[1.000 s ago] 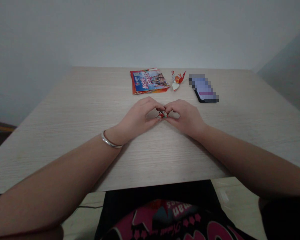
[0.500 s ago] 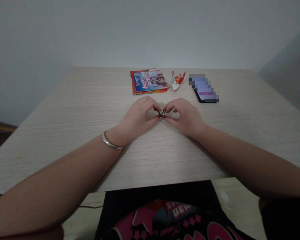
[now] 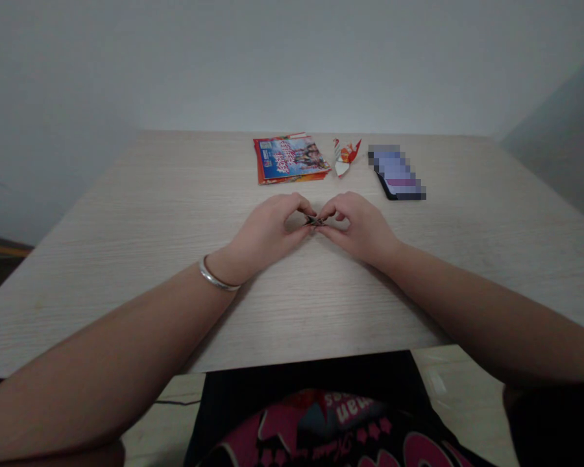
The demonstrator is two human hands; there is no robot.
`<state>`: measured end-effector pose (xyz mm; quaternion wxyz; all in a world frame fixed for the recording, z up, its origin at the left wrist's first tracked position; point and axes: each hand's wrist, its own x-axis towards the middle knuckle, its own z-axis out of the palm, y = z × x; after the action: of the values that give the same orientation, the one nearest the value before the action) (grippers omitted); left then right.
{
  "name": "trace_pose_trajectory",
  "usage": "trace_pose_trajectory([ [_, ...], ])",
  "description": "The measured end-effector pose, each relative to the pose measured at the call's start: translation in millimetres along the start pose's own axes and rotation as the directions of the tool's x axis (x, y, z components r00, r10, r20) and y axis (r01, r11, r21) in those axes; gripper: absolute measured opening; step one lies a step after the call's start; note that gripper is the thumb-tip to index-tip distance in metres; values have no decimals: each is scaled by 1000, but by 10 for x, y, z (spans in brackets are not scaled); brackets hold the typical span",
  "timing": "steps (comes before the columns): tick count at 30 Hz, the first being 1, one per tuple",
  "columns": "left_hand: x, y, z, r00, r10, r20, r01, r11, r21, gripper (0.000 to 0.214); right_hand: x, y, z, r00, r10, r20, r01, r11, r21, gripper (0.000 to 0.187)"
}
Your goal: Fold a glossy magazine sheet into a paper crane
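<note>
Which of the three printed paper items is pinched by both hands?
The tiny folded piece between the left hand and right hand; the folded figure and flat stack lie untouched farther back.

Left grip (image 3: 267, 228) and right grip (image 3: 363, 224) meet at the middle of the surface (image 3: 126, 214), with the small folded paper (image 3: 315, 221) pinched between them. Behind them, along the far edge: booklets (image 3: 289, 159) left, paper figure (image 3: 345, 155) middle, phone (image 3: 396, 174) right.

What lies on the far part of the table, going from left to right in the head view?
Stack of leaflets → folded paper figure → phone.
</note>
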<state>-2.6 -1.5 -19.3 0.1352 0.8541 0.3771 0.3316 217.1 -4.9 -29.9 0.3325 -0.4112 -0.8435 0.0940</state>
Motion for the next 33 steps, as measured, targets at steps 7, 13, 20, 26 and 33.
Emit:
trace_pose_trajectory([
  [7, 1, 1, 28, 998, -61, 10, 62, 989, -137, 15, 56, -11, -11, 984, 164, 69, -170, 980, 101, 16],
  [13, -12, 6, 57, 988, -147, -39, 133, 959, -252, 32, 64, 27, 22, 960, 258, 113, -280, 916, 287, 21],
  [20, 9, 75, 6, 996, -90, -20, 85, 980, -177, 16, 70, 41, 44, 969, 242, 42, -233, 853, 466, 10],
  [26, 19, 60, 2, 998, -48, -31, 43, 990, -134, 15, 63, 20, 40, 969, 246, 4, -218, 852, 477, 11],
  [33, 5, 58, 16, 998, -50, -40, 41, 979, -201, 12, 54, 7, 51, 963, 266, -36, -219, 856, 469, 14],
])
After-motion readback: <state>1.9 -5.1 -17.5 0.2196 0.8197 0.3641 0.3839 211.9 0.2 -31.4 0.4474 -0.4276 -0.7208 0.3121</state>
